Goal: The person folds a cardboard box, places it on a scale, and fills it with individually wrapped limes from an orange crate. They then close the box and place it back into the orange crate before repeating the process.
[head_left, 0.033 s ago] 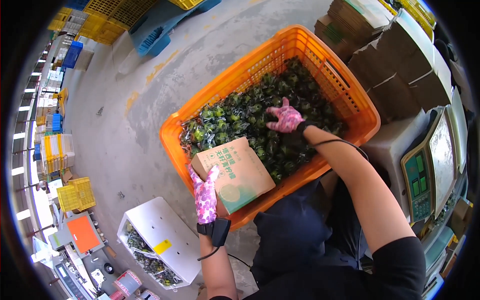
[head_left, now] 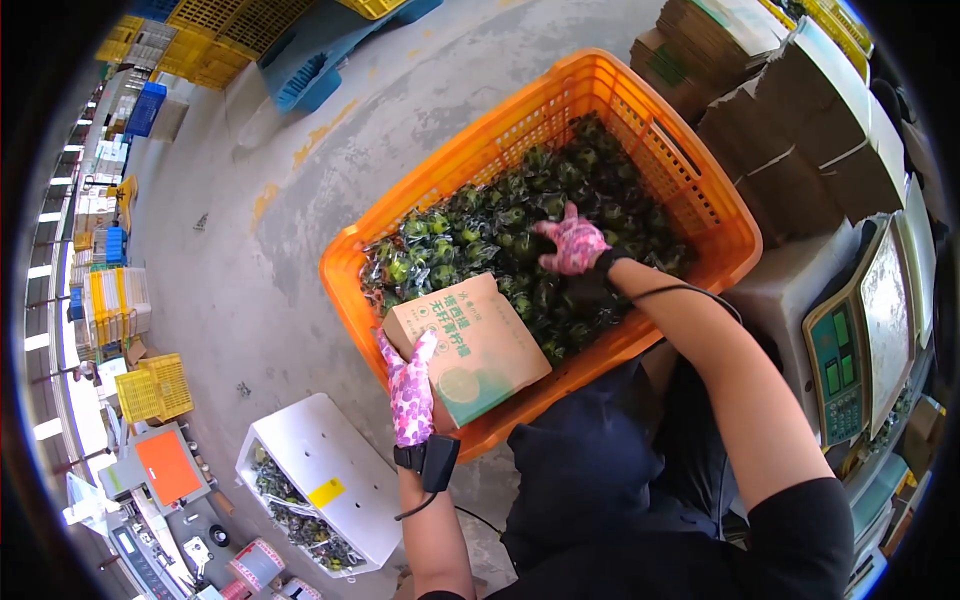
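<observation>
A large orange plastic crate (head_left: 450,160) holds many small green citrus fruits (head_left: 465,235), each wrapped in clear film. On the fruits at the crate's near left corner rests a brown cardboard box (head_left: 495,340) with green printing, tilted slightly. My left hand (head_left: 410,390), in a pink flowered glove, grips the box's left side, one finger along the outside and another over the top. Over the middle right of the fruits is my right hand (head_left: 575,245), gloved likewise, fingers spread and pointing left. No fruit shows in it; its fingertips are close to the wrapped fruits.
A white foam box (head_left: 335,450) with more wrapped fruits stands at lower left. To the right are a weighing scale (head_left: 845,350) and stacks of flattened cardboard (head_left: 800,130). A blue pallet (head_left: 320,70) and yellow crates (head_left: 215,40) lie at the far left.
My right hand has shifted very slightly down and right over the fruits, its fingers a little more drawn in. My left hand and the box stay in place.
</observation>
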### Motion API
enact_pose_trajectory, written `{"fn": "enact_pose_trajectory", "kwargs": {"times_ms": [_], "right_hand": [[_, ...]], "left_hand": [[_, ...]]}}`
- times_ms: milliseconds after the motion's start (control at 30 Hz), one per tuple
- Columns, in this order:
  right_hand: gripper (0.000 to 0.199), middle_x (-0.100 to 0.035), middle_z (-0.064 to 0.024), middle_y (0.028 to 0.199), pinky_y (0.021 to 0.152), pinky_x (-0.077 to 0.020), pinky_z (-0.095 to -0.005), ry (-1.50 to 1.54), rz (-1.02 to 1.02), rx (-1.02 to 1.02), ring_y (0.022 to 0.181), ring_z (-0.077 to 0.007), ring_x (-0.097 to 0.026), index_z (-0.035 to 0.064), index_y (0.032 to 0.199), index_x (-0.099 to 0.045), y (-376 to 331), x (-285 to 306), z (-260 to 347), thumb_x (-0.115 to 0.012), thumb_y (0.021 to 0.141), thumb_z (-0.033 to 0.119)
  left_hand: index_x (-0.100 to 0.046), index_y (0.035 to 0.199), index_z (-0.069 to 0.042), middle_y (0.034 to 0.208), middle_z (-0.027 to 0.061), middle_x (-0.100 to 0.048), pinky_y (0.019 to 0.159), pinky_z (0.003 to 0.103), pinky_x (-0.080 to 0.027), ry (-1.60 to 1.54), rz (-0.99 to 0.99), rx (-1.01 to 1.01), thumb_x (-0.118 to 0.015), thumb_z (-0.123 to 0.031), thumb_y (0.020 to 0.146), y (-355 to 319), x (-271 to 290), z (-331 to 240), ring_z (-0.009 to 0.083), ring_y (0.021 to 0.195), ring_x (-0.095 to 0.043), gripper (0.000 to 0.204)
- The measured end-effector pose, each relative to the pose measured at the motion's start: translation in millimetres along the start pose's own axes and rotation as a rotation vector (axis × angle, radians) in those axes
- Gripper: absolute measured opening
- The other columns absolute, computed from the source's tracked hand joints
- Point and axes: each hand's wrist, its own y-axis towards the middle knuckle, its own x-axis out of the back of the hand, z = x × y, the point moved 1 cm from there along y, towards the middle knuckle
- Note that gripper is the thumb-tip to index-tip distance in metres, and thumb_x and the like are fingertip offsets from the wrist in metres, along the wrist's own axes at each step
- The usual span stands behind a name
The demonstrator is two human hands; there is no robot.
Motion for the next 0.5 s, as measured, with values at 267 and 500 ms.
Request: {"fn": "enact_pose_trajectory", "kwargs": {"times_ms": [267,500], "right_hand": [[0.077,-0.062,-0.0254,0.12,0.099,-0.0433,-0.0443,0.208,0.152,-0.065,0.117,-0.0401,-0.056,0.0173,0.151,-0.024,-24.1,11.0,-12.9,-0.052,0.09,0.055],[0.077,-0.038,-0.0238,0.148,0.111,-0.0329,-0.0409,0.632,0.104,-0.205,0.137,-0.0362,-0.038,0.0138,0.15,-0.03,-42.0,-2.7,-4.3,-0.052,0.091,0.057]], "left_hand": [[-0.009,0.155,-0.008,0.13,0.0183,-0.051,0.088,0.035,-0.051,0.032,0.026,-0.026,-0.064,-0.029,0.09,-2.6,4.4,2.3,0.024,0.107,-0.059,0.088],[-0.016,0.152,-0.007,0.129,0.0185,-0.05,0.092,0.036,-0.048,-0.223,0.152,0.087,-0.066,-0.03,0.088,23.8,8.2,21.5,0.0246,0.112,-0.056,0.084]]}}
